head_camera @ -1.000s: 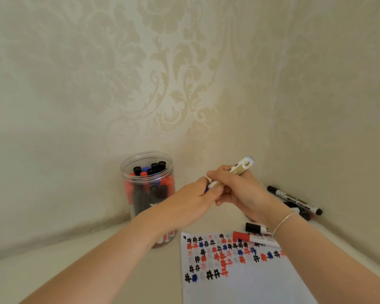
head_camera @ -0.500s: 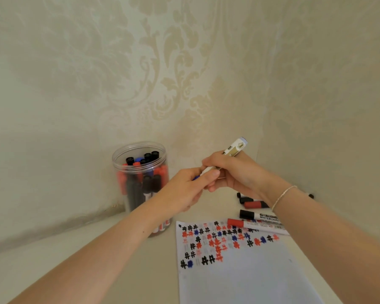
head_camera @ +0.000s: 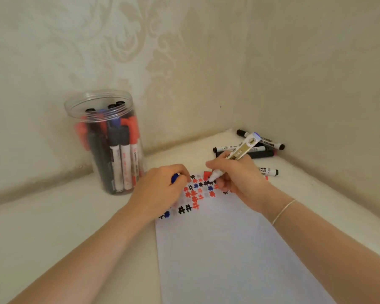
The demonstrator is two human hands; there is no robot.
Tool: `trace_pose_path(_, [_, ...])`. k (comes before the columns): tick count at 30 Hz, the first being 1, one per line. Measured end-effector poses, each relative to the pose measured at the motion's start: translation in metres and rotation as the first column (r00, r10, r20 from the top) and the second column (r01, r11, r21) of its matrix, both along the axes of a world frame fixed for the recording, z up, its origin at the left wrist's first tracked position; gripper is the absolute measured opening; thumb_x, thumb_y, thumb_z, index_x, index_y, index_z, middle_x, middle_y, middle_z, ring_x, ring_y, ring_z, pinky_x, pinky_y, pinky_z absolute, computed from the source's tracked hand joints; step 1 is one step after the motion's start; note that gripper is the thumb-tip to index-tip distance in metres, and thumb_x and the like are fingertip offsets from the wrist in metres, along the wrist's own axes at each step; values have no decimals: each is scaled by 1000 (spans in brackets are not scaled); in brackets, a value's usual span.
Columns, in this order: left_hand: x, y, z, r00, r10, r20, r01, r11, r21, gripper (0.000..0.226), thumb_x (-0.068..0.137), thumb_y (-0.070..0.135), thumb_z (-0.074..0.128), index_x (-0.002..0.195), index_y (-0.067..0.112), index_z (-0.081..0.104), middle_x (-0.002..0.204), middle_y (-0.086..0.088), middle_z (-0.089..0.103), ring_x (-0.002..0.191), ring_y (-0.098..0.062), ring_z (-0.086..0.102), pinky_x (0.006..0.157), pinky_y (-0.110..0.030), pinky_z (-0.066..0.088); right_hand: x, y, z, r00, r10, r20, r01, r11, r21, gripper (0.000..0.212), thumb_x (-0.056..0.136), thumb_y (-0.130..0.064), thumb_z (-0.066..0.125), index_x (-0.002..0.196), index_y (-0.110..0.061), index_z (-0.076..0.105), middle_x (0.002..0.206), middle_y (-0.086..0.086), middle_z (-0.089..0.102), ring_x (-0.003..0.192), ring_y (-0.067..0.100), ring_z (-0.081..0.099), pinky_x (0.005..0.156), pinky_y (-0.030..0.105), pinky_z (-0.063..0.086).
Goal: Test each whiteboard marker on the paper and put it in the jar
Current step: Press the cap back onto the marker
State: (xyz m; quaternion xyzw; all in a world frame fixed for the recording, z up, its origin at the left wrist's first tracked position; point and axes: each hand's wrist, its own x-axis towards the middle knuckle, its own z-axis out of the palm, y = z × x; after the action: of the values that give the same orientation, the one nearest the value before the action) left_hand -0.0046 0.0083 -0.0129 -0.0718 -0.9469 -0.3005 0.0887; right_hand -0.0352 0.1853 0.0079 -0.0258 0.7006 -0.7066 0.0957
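Observation:
My right hand (head_camera: 239,178) grips an uncapped white marker (head_camera: 242,150) with a blue end, its tip down at the marked rows on the white paper (head_camera: 228,249). My left hand (head_camera: 160,189) rests on the paper's top left corner and holds the blue cap (head_camera: 174,178) in curled fingers. The paper carries several black, red and blue hash marks (head_camera: 193,194). A clear plastic jar (head_camera: 105,141) stands to the left with several capped markers upright inside.
Several loose markers (head_camera: 257,148) lie in the corner behind my right hand, and one more marker (head_camera: 268,171) lies by the paper's far right edge. Patterned walls close in at the back and right. A thin bracelet (head_camera: 283,211) is on my right wrist.
The cap has come off the marker and stays in my left hand. Both hands dropped from mid-air to the paper, and the marker tip now reaches the marked rows.

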Motion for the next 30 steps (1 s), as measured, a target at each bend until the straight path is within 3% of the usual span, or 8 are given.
trace_pose_path(2, [3,-2,-7,1000,-9,17,10,997,-76,29,90,18,46,86,39,66,51,6,57,45,-6,52,46,-22,35,8,-10,-11,999,-35,-40,36,999,31,21,78,5,61,60,-1,51,54,20,58,35,20,42,38,21,35])
trace_pose_path(5, [3,-7,-10,996,-65,63,70,995,-75,30,90,19,46,92,40,66,50,3,58,43,-6,50,45,-22,32,13,-21,-26,982,-156,-106,170,976,133,10,75,-1,59,68,-5,54,58,21,53,42,18,37,43,21,32])
trace_pose_path(7, [2,-11,-9,987,-120,108,126,991,-50,24,89,25,49,95,41,65,52,3,58,43,-6,49,46,-22,33,13,-24,-31,966,-200,-166,230,956,184,11,69,-6,61,66,-8,51,60,14,45,54,17,35,51,24,30])
trace_pose_path(9, [-1,-14,-8,975,-169,147,179,982,-59,13,86,44,56,97,42,62,58,5,57,49,-4,51,50,-24,38,13,-25,-31,963,-194,-187,233,948,215,13,68,-7,61,64,-9,48,61,12,44,57,16,36,52,24,30])
trace_pose_path(11, [-1,-16,-6,965,-186,186,209,972,-108,38,71,69,61,103,47,58,71,14,60,63,-1,56,58,-24,44,13,-23,-31,959,-198,-200,244,939,241,27,72,-3,61,58,-12,39,56,7,40,51,13,34,44,19,29])
trace_pose_path(14, [1,-15,-3,958,-189,215,232,953,-195,65,55,83,60,114,57,52,90,21,63,81,0,59,70,-24,50,14,-23,-31,952,-206,-227,263,930,257,40,73,-2,62,51,-17,31,47,-3,33,39,7,27,37,15,24])
trace_pose_path(24, [4,-10,1,955,-186,233,233,953,-193,70,53,82,63,117,57,53,103,24,65,89,-2,60,76,-27,52,16,-26,-33,916,-195,-351,312,897,315,42,74,-1,61,52,-17,29,44,-5,32,35,6,26,36,13,24])
trace_pose_path(30, [3,-11,0,954,-183,239,235,949,-209,70,53,82,62,117,58,52,108,25,63,93,-1,58,76,-24,51,14,-21,-32,951,-174,-256,248,922,296,13,71,-2,59,62,0,51,58,13,47,49,16,36,40,20,29])
